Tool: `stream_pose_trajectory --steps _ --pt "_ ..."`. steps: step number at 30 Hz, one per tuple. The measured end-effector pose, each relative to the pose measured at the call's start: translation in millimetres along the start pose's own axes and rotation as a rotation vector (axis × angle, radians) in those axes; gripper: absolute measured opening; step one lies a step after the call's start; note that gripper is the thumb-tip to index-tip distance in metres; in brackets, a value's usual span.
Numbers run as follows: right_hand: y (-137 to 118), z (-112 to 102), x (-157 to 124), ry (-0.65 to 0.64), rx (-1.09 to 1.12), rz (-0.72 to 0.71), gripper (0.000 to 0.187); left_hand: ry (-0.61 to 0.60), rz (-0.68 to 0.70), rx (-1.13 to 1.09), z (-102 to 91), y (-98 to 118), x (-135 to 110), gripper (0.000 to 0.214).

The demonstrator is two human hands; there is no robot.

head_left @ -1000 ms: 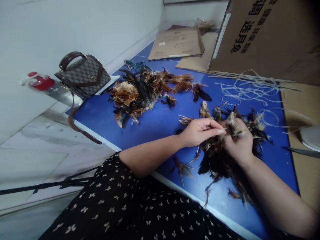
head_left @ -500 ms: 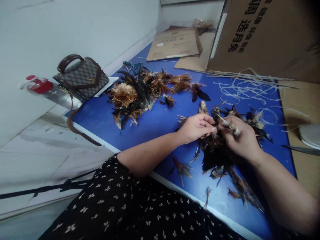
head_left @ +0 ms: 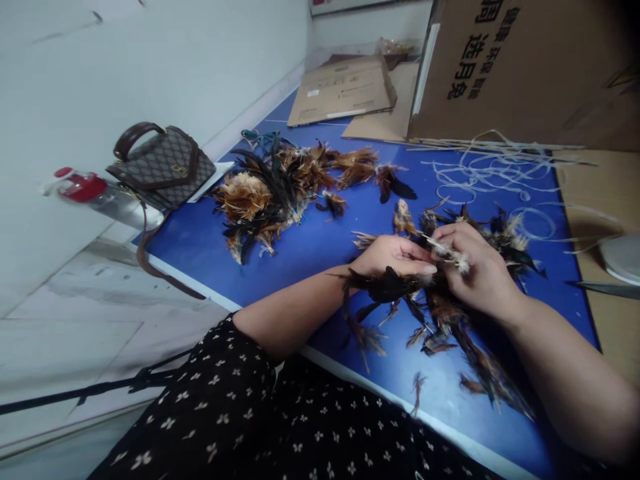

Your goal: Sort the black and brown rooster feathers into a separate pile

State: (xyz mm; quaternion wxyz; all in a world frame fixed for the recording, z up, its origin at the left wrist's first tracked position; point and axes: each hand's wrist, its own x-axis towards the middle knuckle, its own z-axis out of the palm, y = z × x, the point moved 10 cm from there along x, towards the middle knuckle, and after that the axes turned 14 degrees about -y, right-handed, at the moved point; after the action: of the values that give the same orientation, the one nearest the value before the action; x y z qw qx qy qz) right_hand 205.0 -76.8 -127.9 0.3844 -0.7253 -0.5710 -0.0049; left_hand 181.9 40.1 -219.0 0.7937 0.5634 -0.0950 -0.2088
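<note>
My left hand (head_left: 393, 257) is closed in a pinch on a bunch of dark feathers (head_left: 385, 285) that sticks out to the left below it. My right hand (head_left: 477, 270) is curled shut around the quill ends of a feather bundle (head_left: 453, 255), fingertips meeting the left hand's. Both hands hover over a heap of black and brown feathers (head_left: 450, 313) on the blue table (head_left: 310, 247). A bigger pile of brown, tan and black feathers (head_left: 280, 190) lies farther back to the left.
A patterned handbag (head_left: 163, 167) and a red-capped bottle (head_left: 87, 190) rest at the table's left edge by the wall. Flat cardboard (head_left: 343, 90) and a large printed carton (head_left: 520, 67) stand at the back. Loose white cord (head_left: 495, 173) sprawls at the right; a blade (head_left: 603, 288) lies there.
My left hand has drawn a bunch of dark feathers out to the left from the heap. My right hand shifted slightly left, still gripping the quill ends.
</note>
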Motion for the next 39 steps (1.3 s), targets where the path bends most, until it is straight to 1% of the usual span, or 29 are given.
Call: stream_pose_trajectory --steps 3,5,8,9,12,16,22,24,26,28,30,32,33,35,38,39 --pt "-8.6 6.3 3.2 -0.072 0.034 -0.039 0.006 -0.056 -0.027 -0.048 7.7 -2.0 -0.1 0.056" --pt "-9.2 4.9 3.7 -0.072 0.069 -0.026 0.011 -0.042 -0.017 -0.039 6.2 -1.4 -0.6 0.054" --pt "2.5 -5.7 0.9 -0.006 0.159 0.081 0.023 0.029 0.007 0.015 -2.8 2.1 -3.1 0.053" --pt "7.4 -7.9 -0.4 -0.002 0.183 0.123 0.025 0.041 0.005 0.038 -4.8 3.0 -3.8 0.054" --pt "16.4 -7.7 -2.9 -0.064 0.212 0.201 0.028 0.033 0.005 0.089 -6.1 6.7 -5.2 0.055" --pt "18.3 -2.8 -4.8 -0.142 0.219 0.219 0.029 0.016 0.02 0.11 -4.6 10.9 -6.2 0.054" --pt "23.9 5.2 -7.6 -0.147 0.235 0.253 0.026 0.058 0.054 0.095 -10.3 11.8 -5.3 0.053" --pt "20.8 9.2 -6.7 -0.154 0.23 0.245 0.022 0.072 0.052 0.08 -11.6 11.0 -5.5 0.053" --pt "12.9 9.6 -5.4 -0.129 0.221 0.215 0.018 0.1 0.052 0.073 -11.7 11.6 -8.0 0.053" --pt "1.8 8.9 -3.4 -0.099 0.216 0.147 0.018 0.154 0.052 0.079 -14.1 13.2 -12.4 0.049" --pt "-3.5 9.2 -2.0 -0.087 0.22 0.096 0.019 0.21 0.044 0.099 -19.7 14.1 -15.8 0.046" --pt "-3.5 8.2 -1.6 -0.071 0.224 0.059 0.022 0.233 0.042 0.111 -25.0 14.2 -16.1 0.045" --pt "-2.0 8.6 -1.7 -0.072 0.232 0.054 0.023 0.238 0.043 0.106 -26.9 13.9 -15.7 0.044" --pt "0.4 5.9 -2.9 -0.033 0.238 0.053 0.024 0.241 0.04 0.105 -28.3 13.2 -15.6 0.043" --pt "0.5 -0.9 -6.4 0.067 0.244 0.032 0.018 0.252 0.045 0.152 -26.2 15.2 -17.9 0.038" --pt "0.9 -0.5 -7.4 0.077 0.251 0.029 0.013 0.256 0.044 0.184 -25.0 16.1 -18.6 0.037"
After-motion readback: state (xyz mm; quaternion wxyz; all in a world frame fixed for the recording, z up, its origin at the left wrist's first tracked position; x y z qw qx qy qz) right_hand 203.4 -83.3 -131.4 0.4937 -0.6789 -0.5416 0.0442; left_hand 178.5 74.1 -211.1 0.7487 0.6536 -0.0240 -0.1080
